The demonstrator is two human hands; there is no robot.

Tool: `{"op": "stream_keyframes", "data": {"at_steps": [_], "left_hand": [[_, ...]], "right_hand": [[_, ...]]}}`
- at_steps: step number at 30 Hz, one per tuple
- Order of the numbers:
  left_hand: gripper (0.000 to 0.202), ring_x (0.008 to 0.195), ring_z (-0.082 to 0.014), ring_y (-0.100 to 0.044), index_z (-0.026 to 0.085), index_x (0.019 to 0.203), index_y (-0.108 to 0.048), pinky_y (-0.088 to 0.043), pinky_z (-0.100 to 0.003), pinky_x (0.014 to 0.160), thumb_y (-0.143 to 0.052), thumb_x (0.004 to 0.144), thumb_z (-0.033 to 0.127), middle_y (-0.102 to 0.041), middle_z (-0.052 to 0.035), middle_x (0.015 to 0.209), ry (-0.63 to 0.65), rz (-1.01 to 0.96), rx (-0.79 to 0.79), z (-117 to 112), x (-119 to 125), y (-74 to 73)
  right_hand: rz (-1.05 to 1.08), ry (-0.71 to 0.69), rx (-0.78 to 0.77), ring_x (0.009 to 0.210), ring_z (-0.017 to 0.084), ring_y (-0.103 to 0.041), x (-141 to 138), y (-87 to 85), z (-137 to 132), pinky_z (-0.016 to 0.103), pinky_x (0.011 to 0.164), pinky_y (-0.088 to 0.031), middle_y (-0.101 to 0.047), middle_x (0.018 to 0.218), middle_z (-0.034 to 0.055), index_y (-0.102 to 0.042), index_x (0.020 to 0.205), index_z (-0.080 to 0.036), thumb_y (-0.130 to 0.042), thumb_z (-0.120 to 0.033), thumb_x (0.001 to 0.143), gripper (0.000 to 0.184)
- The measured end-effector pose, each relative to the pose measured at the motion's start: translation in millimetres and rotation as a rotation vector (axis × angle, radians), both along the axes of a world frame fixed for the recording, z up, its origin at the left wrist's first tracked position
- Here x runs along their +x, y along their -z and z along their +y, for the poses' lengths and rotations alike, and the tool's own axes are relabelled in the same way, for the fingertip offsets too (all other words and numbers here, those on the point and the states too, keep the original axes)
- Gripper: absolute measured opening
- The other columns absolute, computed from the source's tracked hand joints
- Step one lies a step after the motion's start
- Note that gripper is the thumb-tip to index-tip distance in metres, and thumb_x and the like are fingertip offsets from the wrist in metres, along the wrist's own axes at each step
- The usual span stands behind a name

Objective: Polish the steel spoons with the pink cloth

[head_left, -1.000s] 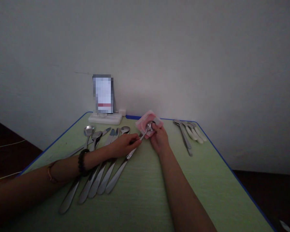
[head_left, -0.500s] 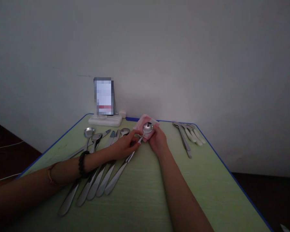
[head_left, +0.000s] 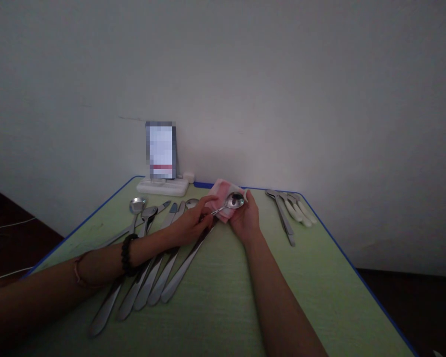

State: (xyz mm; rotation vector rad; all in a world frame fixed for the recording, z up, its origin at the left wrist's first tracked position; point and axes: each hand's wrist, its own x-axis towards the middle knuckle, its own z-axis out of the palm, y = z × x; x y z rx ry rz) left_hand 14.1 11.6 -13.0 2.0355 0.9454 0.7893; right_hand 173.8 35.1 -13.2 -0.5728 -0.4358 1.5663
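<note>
My left hand (head_left: 189,224) pinches the thin handle of a shiny metal spoon (head_left: 235,200), its bowl pointing right. Under and behind the bowl lies a pink and white cloth (head_left: 219,192), held by my right hand (head_left: 247,220) with the fingers partly hidden behind it. Beneath my left hand and forearm several metal utensils lie side by side, among them a ladle (head_left: 137,204), a spoon (head_left: 192,203) and table knives (head_left: 173,210); my arm covers their middles.
At the right of the green table (head_left: 223,307) lie metal utensils (head_left: 282,220) and several white-handled pieces (head_left: 294,212). A lit phone (head_left: 161,151) with a blurred screen stands on a white base (head_left: 162,187) at the back left, near the wall (head_left: 282,99).
The spoon has turned, its bowl shifting right and its handle lying flatter. My right hand has opened a little around the cloth. The other utensils have stayed in place.
</note>
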Motion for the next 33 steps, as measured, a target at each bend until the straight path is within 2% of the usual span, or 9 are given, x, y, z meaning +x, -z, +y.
{"op": "stream_keyframes", "data": {"at_steps": [4, 7, 13, 16, 18, 21, 26, 30, 33], "left_hand": [[0.041, 0.060, -0.0116, -0.052, 0.015, 0.127, -0.028, -0.041, -0.023, 0.061, -0.038, 0.089, 0.026, -0.056, 0.0034, 0.067, -0.019, -0.072, -0.027, 3, 0, 3.0], [0.036, 0.056, -0.0104, -0.051, 0.016, 0.122, -0.034, -0.039, -0.020, 0.054, -0.040, 0.089, 0.027, -0.056, 0.0037, 0.066, -0.006, -0.060, -0.042, 3, 0, 4.3], [0.018, 0.052, -0.0086, -0.044, 0.015, 0.092, -0.060, -0.035, -0.018, 0.052, -0.047, 0.084, 0.024, -0.053, 0.0025, 0.061, 0.218, 0.179, 0.140, -4, -3, -7.6], [0.018, 0.060, -0.0095, -0.048, 0.016, 0.091, -0.063, -0.037, -0.019, 0.058, -0.049, 0.083, 0.023, -0.057, -0.0006, 0.071, 0.287, 0.214, 0.231, -7, -3, -13.1], [0.017, 0.061, -0.0094, -0.048, 0.015, 0.088, -0.063, -0.037, -0.019, 0.059, -0.049, 0.084, 0.025, -0.058, -0.0006, 0.072, 0.267, 0.216, 0.231, -7, -2, -13.1], [0.018, 0.052, -0.0076, -0.042, 0.014, 0.082, -0.062, -0.033, -0.018, 0.052, -0.049, 0.083, 0.027, -0.051, 0.0031, 0.059, 0.160, 0.219, 0.168, -6, -1, -8.9], [0.022, 0.045, -0.0070, -0.035, 0.015, 0.094, -0.063, -0.027, -0.017, 0.046, -0.047, 0.082, 0.023, -0.041, 0.0069, 0.050, 0.027, 0.198, 0.123, -3, 0, -3.3], [0.022, 0.048, -0.0078, -0.041, 0.015, 0.092, -0.065, -0.031, -0.017, 0.048, -0.048, 0.079, 0.018, -0.050, 0.0042, 0.054, 0.061, 0.218, 0.137, -2, 0, -3.7], [0.021, 0.059, -0.0100, -0.049, 0.015, 0.088, -0.066, -0.036, -0.018, 0.055, -0.047, 0.080, 0.017, -0.060, -0.0005, 0.067, 0.129, 0.222, 0.193, -2, 0, -4.2]], "right_hand": [[-0.087, 0.048, -0.010, 0.064, 0.011, -0.059, -2, 3.1, 0, 0.024, 0.065, -0.051, -0.066, 0.069, -0.0031, -0.062, 0.076, -0.017, -0.065, -0.021, 0.069, 0.009], [-0.142, 0.102, -0.024, 0.060, 0.010, -0.057, -4, 7.0, 2, 0.023, 0.061, -0.050, -0.064, 0.064, -0.0044, -0.061, 0.073, -0.017, -0.068, -0.018, 0.065, 0.010], [-0.161, 0.135, -0.031, 0.057, 0.009, -0.056, -4, 10.4, 4, 0.022, 0.056, -0.049, -0.063, 0.063, -0.0052, -0.060, 0.071, -0.018, -0.073, -0.020, 0.061, 0.016], [-0.183, 0.138, -0.039, 0.055, 0.008, -0.055, -4, 11.8, 4, 0.020, 0.053, -0.046, -0.063, 0.060, -0.0060, -0.060, 0.068, -0.017, -0.072, -0.018, 0.059, 0.015], [-0.194, 0.136, -0.041, 0.055, 0.008, -0.055, -4, 12.6, 5, 0.020, 0.055, -0.046, -0.063, 0.060, -0.0060, -0.060, 0.068, -0.017, -0.071, -0.017, 0.060, 0.013], [-0.187, 0.121, -0.025, 0.061, 0.009, -0.058, -4, 12.4, 6, 0.022, 0.063, -0.048, -0.066, 0.065, -0.0042, -0.062, 0.070, -0.017, -0.067, -0.017, 0.064, 0.008], [-0.119, 0.099, -0.038, 0.074, 0.012, -0.062, -6, 8.0, 6, 0.024, 0.075, -0.050, -0.070, 0.078, 0.0002, -0.066, 0.077, -0.015, -0.058, -0.025, 0.075, 0.013], [-0.114, 0.017, -0.029, 0.083, 0.014, -0.063, -7, 6.1, 5, 0.025, 0.080, -0.050, -0.071, 0.084, 0.0018, -0.067, 0.082, -0.014, -0.058, -0.028, 0.076, 0.018], [-0.126, -0.001, -0.016, 0.083, 0.014, -0.064, -8, 6.7, 4, 0.025, 0.079, -0.051, -0.071, 0.085, 0.0021, -0.067, 0.085, -0.014, -0.058, -0.027, 0.077, 0.018]]}}
